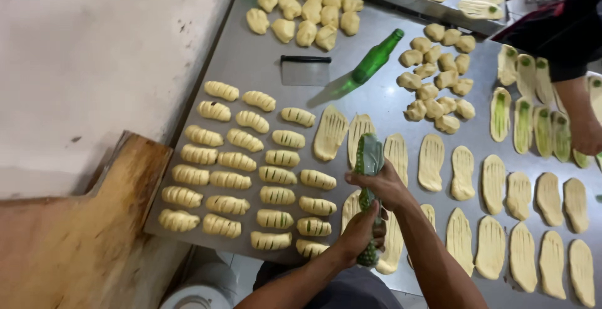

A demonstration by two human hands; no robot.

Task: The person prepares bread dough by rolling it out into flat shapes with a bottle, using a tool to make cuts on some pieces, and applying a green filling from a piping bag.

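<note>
Both my hands hold a clear piping bag [369,155] packed with green filling, above the near edge of the steel table [251,58]. My right hand [384,183] is wrapped around the bag's middle. My left hand [362,229] grips its lower end, where a green bulge shows below the fist. Under and around the bag lie flat oval dough pieces [330,132] scored with slits. To the left, several rolled, slit dough pieces [244,140] lie in rows.
A green glass bottle [374,59] and a bench scraper [305,71] lie mid-table. Heaps of dough balls [307,8] sit behind. A co-worker's forearm [580,115] reaches over green-filled pieces [523,121] at right. A wooden ledge [106,221] adjoins the table's left side.
</note>
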